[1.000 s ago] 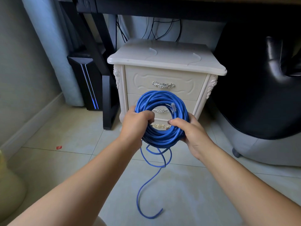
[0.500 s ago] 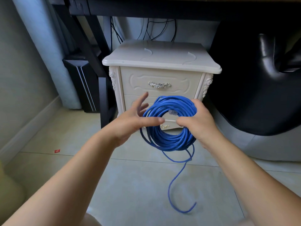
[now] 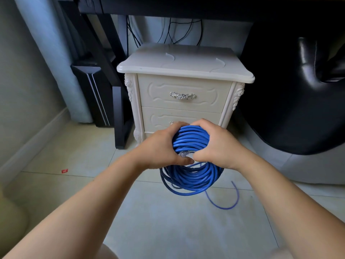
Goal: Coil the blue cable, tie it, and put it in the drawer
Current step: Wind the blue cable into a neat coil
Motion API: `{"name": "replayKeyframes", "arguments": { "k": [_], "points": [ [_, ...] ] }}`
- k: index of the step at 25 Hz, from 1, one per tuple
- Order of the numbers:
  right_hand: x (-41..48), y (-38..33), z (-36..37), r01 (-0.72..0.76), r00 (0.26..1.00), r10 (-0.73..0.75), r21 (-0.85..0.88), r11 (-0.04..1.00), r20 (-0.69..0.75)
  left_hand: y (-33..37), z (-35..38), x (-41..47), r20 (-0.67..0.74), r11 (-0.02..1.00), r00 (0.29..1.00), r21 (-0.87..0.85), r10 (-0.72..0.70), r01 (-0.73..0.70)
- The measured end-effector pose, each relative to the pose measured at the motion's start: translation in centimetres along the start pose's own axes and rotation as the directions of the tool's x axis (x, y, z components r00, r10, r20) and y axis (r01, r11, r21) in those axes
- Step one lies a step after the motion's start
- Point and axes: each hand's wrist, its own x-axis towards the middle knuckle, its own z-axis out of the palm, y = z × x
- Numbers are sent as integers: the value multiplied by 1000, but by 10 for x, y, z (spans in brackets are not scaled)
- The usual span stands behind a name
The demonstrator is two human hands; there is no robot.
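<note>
Pale tiled floor [image 3: 168, 221] before cream carved nightstand [image 3: 186, 85], coiled blue cable [image 3: 190, 141] now lower, left hand [image 3: 158, 148], open earlier, now clasps it, right hand [image 3: 218, 146] still gripping.

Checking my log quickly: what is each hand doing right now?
Left hand: closed round the blue cable coil.
Right hand: closed round the same coil.

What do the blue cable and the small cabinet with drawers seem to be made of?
The blue cable: likely plastic-jacketed, smooth with a slight sheen, bending in loops. The cabinet: probably painted wood or board, cream and glossy, with carved trim; its handle looks like silvery metal.
</note>
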Motion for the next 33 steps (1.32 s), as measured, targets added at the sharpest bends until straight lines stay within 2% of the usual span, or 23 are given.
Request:
{"name": "replayKeyframes", "arguments": {
  "k": [3, 7, 10, 14, 17, 20, 23, 26, 30, 32, 33],
  "points": [
    [0, 2, 1, -1, 1000, 1, 108, 994, -3, 2, 3, 1, -66, 998, 996, -33, -59, 57],
    [4, 5, -5, -36, 999, 32, 241, 970, 19, 4, -4, 5, -94, 957, 983, -261, -156, 127],
    [3, 11, -8, -84, 993, 45, 406, 910, 106, -3, -7, 7, -104, 843, 948, -493, -301, 214],
    [0, 14, -3, -143, 989, 87, 601, 786, 121, -7, -12, 9, -137, 678, 876, -692, -462, 249],
    [-1, 15, 0, -182, 982, 101, 690, 700, 157, -7, -12, 9, -116, 545, 831, -802, -544, 245],
    [0, 13, 8, -177, 984, 100, 785, 594, 146, -8, -8, 8, -118, 491, 797, -837, -592, 241],
    [2, 9, 15, -190, 975, 196, 846, 499, 104, -7, -3, 8, -158, 515, 801, -832, -578, 207],
    [5, 9, 19, -210, 946, 320, 845, 491, 50, -4, 2, 5, -125, 554, 851, -804, -510, 214],
    [11, 15, 19, -205, 904, 418, 761, 615, -94, -7, -6, -4, 131, 587, 952, -761, -277, 276],
    [13, 17, 16, -203, 892, 432, 737, 645, -132, -15, -17, -9, 288, 627, 949, -717, -131, 305],
    [13, 17, 14, -198, 895, 423, 722, 663, -143, -19, -22, -10, 323, 619, 942, -724, -86, 305]
  ]
}}
